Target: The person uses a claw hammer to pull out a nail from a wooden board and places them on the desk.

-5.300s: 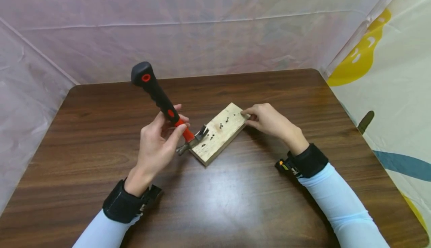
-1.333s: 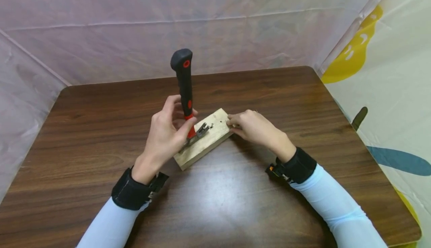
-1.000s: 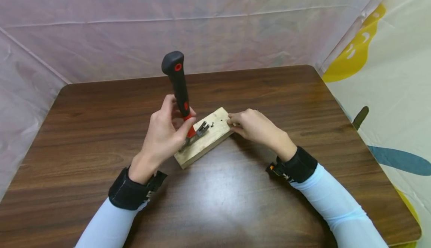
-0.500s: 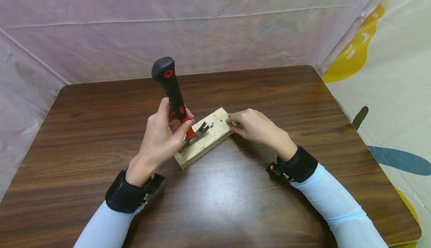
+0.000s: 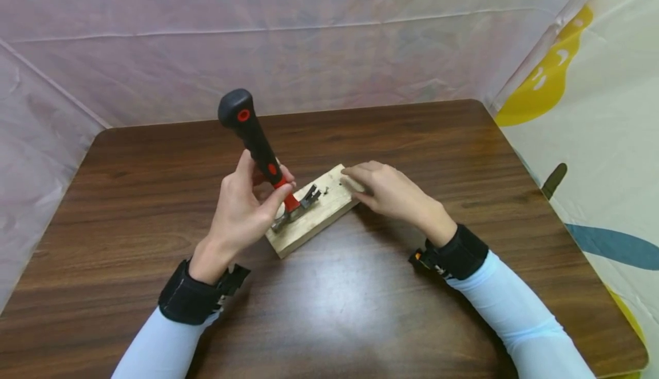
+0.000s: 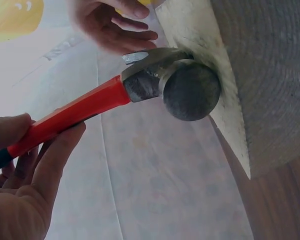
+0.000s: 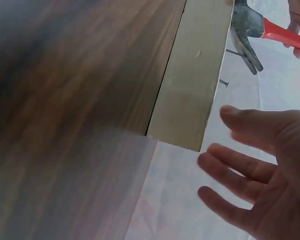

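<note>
My left hand (image 5: 237, 210) grips a claw hammer (image 5: 257, 146) by the red and black handle, close to its head. The handle leans up and to the left. The hammer head lies at the top face of a pale wooden board (image 5: 328, 210), its claw beside a nail (image 7: 234, 52) that stands out of the wood. Another nail (image 7: 224, 83) sticks up nearer the board's far end, where my right hand (image 5: 393, 193) hovers with fingers loosely spread. In the right wrist view the right fingers hold nothing and appear apart from the board.
The board lies at a slant on a dark brown wooden table (image 5: 144, 207). A pale cloth wall (image 5: 309, 64) rises behind the table. Another cloth with a yellow print (image 5: 535, 96) hangs on the right.
The board and hammer have shifted left since the oldest frame, and the hammer head has come onto the board. Lately the handle tilts further left, and my right fingers have spread away from the board's end.
</note>
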`<state>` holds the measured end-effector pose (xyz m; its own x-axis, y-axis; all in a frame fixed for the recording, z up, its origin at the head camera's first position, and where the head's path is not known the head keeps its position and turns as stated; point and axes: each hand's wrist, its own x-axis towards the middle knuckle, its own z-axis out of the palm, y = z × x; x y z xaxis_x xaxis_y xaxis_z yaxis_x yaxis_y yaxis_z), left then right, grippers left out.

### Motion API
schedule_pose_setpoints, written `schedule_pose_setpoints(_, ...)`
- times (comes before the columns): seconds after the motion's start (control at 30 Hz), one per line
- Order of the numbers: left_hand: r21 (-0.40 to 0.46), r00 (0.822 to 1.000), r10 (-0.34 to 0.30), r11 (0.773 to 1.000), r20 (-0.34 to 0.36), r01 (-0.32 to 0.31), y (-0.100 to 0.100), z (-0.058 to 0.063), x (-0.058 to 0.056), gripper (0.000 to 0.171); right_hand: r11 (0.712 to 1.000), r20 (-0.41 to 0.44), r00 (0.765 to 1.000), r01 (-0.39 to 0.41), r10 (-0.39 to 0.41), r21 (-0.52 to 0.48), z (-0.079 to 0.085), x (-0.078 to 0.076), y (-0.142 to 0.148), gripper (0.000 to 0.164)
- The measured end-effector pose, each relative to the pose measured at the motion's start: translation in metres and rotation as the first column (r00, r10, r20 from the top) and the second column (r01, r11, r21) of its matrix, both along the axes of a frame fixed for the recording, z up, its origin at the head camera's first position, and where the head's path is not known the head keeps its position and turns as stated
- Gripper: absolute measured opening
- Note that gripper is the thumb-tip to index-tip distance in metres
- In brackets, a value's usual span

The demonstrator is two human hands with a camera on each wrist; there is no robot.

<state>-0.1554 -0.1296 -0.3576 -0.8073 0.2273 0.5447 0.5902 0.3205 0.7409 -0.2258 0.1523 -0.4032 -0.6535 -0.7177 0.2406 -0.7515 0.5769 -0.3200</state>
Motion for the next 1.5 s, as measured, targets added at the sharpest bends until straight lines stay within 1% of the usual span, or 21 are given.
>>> schedule_pose_setpoints(0.1, 0.004, 1.000, -0.011, 1.000, 0.007, 0.011, -0.001, 0.000, 0.000, 0.043, 0.997, -0.001, 1.000, -0.028, 0.028, -0.065, 0.001, 0.001, -0.002, 0.056)
schedule_pose_setpoints(0.2, 0.002, 1.000, -0.021, 1.000, 0.004, 0.021, -0.003, 0.000, 0.000, 0.043, 0.989, 0.008, 0.997, -0.076, 0.077, -0.125, 0.002, 0.003, -0.005, 0.060)
schedule_pose_setpoints(0.37, 0.002, 0.999, -0.044, 0.999, -0.008, 0.044, -0.005, 0.000, 0.000, 0.042, 0.967, -0.012, 0.986, -0.166, 0.167, -0.193, 0.002, 0.008, -0.011, 0.054)
schedule_pose_setpoints(0.47, -0.002, 0.999, -0.050, 0.999, -0.007, 0.049, -0.006, 0.001, 0.000, 0.040, 0.960, -0.032, 0.981, -0.193, 0.191, -0.202, 0.002, 0.010, -0.014, 0.050)
schedule_pose_setpoints(0.6, 0.004, 0.998, -0.060, 0.998, 0.006, 0.060, -0.009, 0.002, -0.001, 0.038, 0.956, -0.032, 0.978, -0.207, 0.205, -0.207, 0.000, 0.011, -0.017, 0.047)
schedule_pose_setpoints(0.77, 0.030, 0.991, -0.119, 0.993, 0.059, 0.118, -0.016, 0.004, -0.003, 0.038, 0.958, -0.020, 0.977, -0.210, 0.211, -0.196, -0.001, 0.012, -0.018, 0.047)
schedule_pose_setpoints(0.87, 0.038, 0.985, -0.157, 0.987, 0.076, 0.154, -0.020, 0.005, -0.005, 0.038, 0.961, -0.009, 0.977, -0.212, 0.214, -0.180, 0.000, 0.013, -0.019, 0.047)
schedule_pose_setpoints(1.03, 0.055, 0.972, -0.226, 0.973, 0.062, 0.223, -0.025, 0.005, -0.008, 0.037, 0.962, -0.015, 0.976, -0.218, 0.219, -0.167, 0.002, 0.014, -0.021, 0.051)
schedule_pose_setpoints(1.2, 0.069, 0.960, -0.275, 0.960, 0.052, 0.271, -0.028, 0.004, -0.011, 0.035, 0.949, -0.012, 0.971, -0.235, 0.238, -0.211, 0.000, 0.013, -0.026, 0.055)
schedule_pose_setpoints(1.33, 0.094, 0.951, -0.303, 0.950, 0.061, 0.296, -0.030, 0.005, -0.011, 0.036, 0.937, 0.010, 0.966, -0.247, 0.257, -0.247, 0.000, 0.013, -0.032, 0.052)
schedule_pose_setpoints(1.5, 0.135, 0.944, -0.321, 0.941, 0.077, 0.309, -0.032, 0.006, -0.010, 0.038, 0.932, 0.017, 0.962, -0.259, 0.272, -0.252, 0.002, 0.014, -0.040, 0.044)
